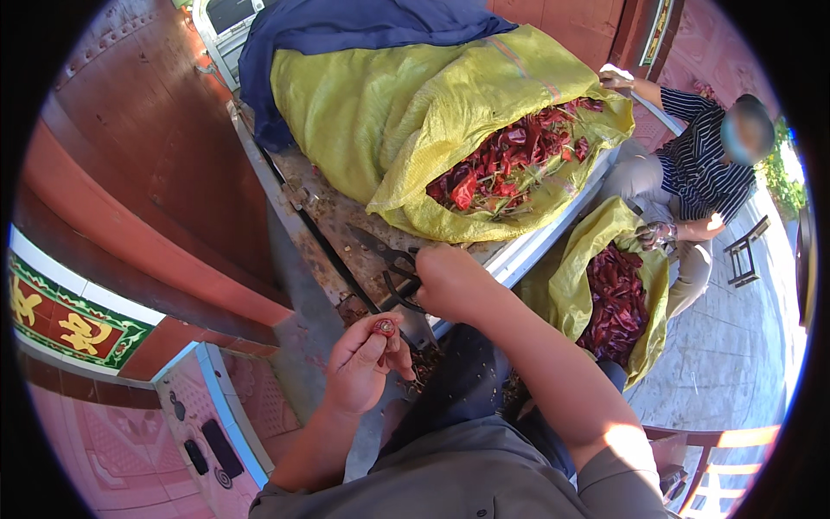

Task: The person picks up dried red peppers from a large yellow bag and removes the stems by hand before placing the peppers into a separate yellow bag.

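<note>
Between the thumb and fingers of my left hand (pixel 369 363) is a dried red chili pepper (pixel 384 327), its round stem end facing up. My right hand (pixel 447 282) grips black-handled scissors (pixel 389 256); their blades point up and left over the rusty metal bed. Just beyond lies a large yellow woven sack (pixel 363 123) on its side, its mouth showing dried red chilies (pixel 512 156) mixed with stems. A second yellow woven sack (pixel 564 285) stands open to the right of my legs, holding dark red dried chilies (pixel 613 305).
Dark blue cloth (pixel 382 23) covers the big sack's far side. A co-worker (pixel 694 156) in a striped shirt sits at the right, one hand on each sack. The metal bed's edge (pixel 545 243) runs beside the smaller sack. Red wooden doors (pixel 175 143) stand at the left.
</note>
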Demonstrator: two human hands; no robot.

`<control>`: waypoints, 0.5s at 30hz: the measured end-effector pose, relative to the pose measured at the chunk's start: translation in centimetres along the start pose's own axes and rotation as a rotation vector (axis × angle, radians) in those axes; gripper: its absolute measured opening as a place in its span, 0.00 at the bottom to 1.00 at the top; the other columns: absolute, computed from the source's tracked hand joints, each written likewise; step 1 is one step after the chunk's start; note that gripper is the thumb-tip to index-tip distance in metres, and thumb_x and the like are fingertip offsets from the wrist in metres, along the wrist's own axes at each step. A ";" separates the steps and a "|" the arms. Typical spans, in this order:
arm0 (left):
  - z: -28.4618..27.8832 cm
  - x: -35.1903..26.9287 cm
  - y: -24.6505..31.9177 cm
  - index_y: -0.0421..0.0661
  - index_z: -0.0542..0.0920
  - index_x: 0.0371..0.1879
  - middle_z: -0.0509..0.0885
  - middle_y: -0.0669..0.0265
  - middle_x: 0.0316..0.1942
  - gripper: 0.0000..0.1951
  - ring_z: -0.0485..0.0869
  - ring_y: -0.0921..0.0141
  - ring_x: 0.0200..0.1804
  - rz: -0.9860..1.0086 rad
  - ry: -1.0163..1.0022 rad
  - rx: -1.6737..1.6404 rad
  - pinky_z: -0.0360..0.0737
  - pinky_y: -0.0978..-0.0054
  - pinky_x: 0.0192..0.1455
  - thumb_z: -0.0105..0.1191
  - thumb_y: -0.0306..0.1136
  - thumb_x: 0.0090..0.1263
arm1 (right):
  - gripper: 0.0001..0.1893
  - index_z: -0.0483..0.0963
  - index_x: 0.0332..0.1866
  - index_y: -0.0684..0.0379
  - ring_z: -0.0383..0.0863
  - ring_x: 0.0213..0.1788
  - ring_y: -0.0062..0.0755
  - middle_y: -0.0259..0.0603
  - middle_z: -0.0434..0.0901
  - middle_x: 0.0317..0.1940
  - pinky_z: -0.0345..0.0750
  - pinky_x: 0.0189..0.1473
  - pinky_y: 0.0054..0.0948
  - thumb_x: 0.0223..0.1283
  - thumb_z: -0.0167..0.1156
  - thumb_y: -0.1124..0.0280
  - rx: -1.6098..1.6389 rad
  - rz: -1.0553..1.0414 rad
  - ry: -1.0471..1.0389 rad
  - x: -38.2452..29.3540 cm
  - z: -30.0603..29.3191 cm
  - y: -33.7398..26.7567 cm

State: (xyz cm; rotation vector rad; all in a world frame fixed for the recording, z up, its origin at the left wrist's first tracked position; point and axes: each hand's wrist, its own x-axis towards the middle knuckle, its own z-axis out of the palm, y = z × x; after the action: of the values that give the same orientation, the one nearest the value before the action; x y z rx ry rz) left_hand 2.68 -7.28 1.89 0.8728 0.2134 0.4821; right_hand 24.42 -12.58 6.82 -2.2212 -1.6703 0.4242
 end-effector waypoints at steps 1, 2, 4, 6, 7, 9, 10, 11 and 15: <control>0.3 0.0 -0.1 0.37 0.74 0.63 0.77 0.65 0.41 0.18 0.80 0.70 0.35 -0.008 0.013 -0.025 0.84 0.66 0.39 0.50 0.34 0.82 | 0.10 0.81 0.38 0.68 0.87 0.44 0.58 0.59 0.84 0.37 0.82 0.46 0.47 0.53 0.64 0.73 0.082 -0.007 0.042 -1.2 -0.1 0.3; 0.4 0.0 -0.3 0.37 0.74 0.65 0.77 0.65 0.41 0.18 0.80 0.68 0.35 -0.017 0.026 -0.051 0.84 0.66 0.36 0.49 0.34 0.82 | 0.10 0.79 0.39 0.69 0.86 0.43 0.58 0.60 0.83 0.36 0.81 0.46 0.47 0.54 0.63 0.73 0.164 -0.014 0.084 -2.6 -0.5 0.5; 0.8 0.1 -0.7 0.38 0.73 0.66 0.76 0.65 0.42 0.18 0.81 0.69 0.37 -0.002 0.003 -0.038 0.84 0.67 0.35 0.49 0.33 0.82 | 0.11 0.76 0.42 0.69 0.83 0.39 0.50 0.55 0.82 0.34 0.80 0.43 0.42 0.55 0.63 0.74 0.384 0.036 0.127 -5.6 0.0 1.1; 0.9 0.0 -1.1 0.39 0.74 0.65 0.76 0.65 0.42 0.18 0.81 0.69 0.37 0.008 -0.016 0.001 0.83 0.68 0.34 0.49 0.33 0.82 | 0.13 0.74 0.46 0.67 0.80 0.36 0.36 0.47 0.80 0.33 0.78 0.40 0.35 0.57 0.63 0.75 0.597 0.113 0.121 -8.6 1.3 1.5; 0.9 0.1 -1.4 0.39 0.74 0.64 0.77 0.65 0.41 0.17 0.80 0.69 0.35 0.006 -0.031 0.035 0.83 0.68 0.33 0.49 0.33 0.82 | 0.13 0.73 0.47 0.66 0.78 0.35 0.30 0.43 0.79 0.32 0.78 0.39 0.32 0.58 0.63 0.75 0.670 0.138 0.120 -10.0 1.8 1.6; 0.9 0.3 -1.8 0.39 0.75 0.61 0.78 0.65 0.40 0.15 0.80 0.71 0.32 -0.028 -0.029 0.090 0.82 0.71 0.32 0.49 0.35 0.83 | 0.17 0.72 0.50 0.65 0.78 0.35 0.27 0.41 0.79 0.32 0.78 0.40 0.30 0.58 0.65 0.71 0.794 0.202 0.110 -12.6 2.8 1.7; 0.9 0.3 -1.9 0.39 0.75 0.59 0.79 0.64 0.39 0.15 0.79 0.71 0.30 -0.060 -0.010 0.112 0.80 0.73 0.32 0.50 0.36 0.83 | 0.21 0.73 0.52 0.65 0.79 0.35 0.30 0.42 0.79 0.33 0.78 0.41 0.31 0.57 0.68 0.66 0.784 0.216 0.084 -13.4 2.9 1.7; 1.0 0.3 -2.0 0.38 0.75 0.57 0.80 0.64 0.38 0.15 0.78 0.72 0.28 -0.091 0.008 0.134 0.79 0.76 0.31 0.50 0.38 0.83 | 0.25 0.73 0.54 0.65 0.80 0.36 0.33 0.42 0.79 0.33 0.79 0.42 0.32 0.56 0.70 0.62 0.744 0.219 0.069 -14.2 2.9 1.5; 1.9 0.6 -2.6 0.40 0.76 0.50 0.81 0.64 0.32 0.13 0.77 0.73 0.24 -0.096 0.028 0.190 0.75 0.78 0.27 0.49 0.39 0.84 | 0.37 0.73 0.55 0.65 0.83 0.37 0.48 0.47 0.81 0.33 0.79 0.44 0.40 0.50 0.75 0.44 0.494 0.123 0.075 -16.6 2.5 1.1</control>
State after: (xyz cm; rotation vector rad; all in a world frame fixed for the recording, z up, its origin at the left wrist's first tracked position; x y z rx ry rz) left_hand 4.68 -9.68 1.07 1.0366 0.3292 0.3889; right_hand 19.91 -28.62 4.75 -1.9431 -1.2285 0.6912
